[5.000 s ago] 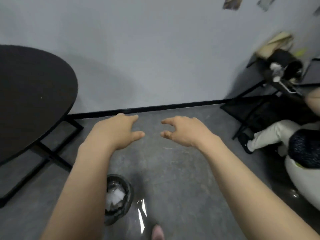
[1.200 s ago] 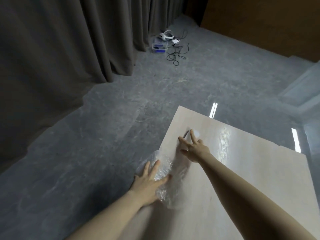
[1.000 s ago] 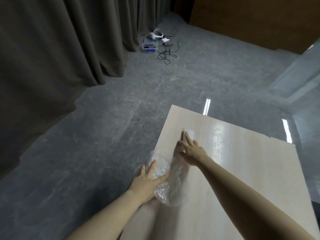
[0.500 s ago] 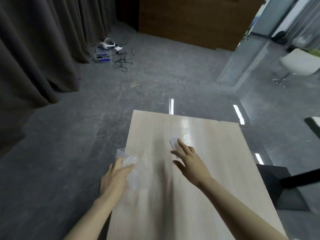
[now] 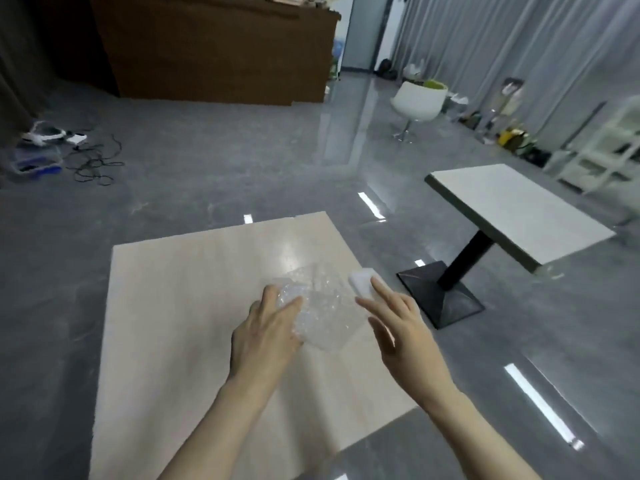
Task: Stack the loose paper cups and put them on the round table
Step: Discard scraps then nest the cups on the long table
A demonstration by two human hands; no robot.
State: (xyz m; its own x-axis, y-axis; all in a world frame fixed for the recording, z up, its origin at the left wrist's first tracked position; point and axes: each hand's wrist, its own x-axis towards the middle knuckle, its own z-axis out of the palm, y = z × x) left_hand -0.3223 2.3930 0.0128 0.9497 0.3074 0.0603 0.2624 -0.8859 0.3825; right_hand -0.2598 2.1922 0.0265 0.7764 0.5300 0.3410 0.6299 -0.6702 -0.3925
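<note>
While the pale, glossy wood-grain square tabletop [image 5: 194, 306] now fills the lower view, the left hand [image 5: 266, 336] has closed on the crinkled clear plastic wrapper [image 5: 322, 313] at its right side, and the right hand [image 5: 398, 327], fingers spread, touches a small white paper cup [image 5: 360, 284] lying just beyond the wrapper, the dark curtain gone from sight.

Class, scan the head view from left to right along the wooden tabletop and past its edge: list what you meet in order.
Left hand → crumpled clear plastic → white cup at the right hand's fingertips → black table base → white table.
</note>
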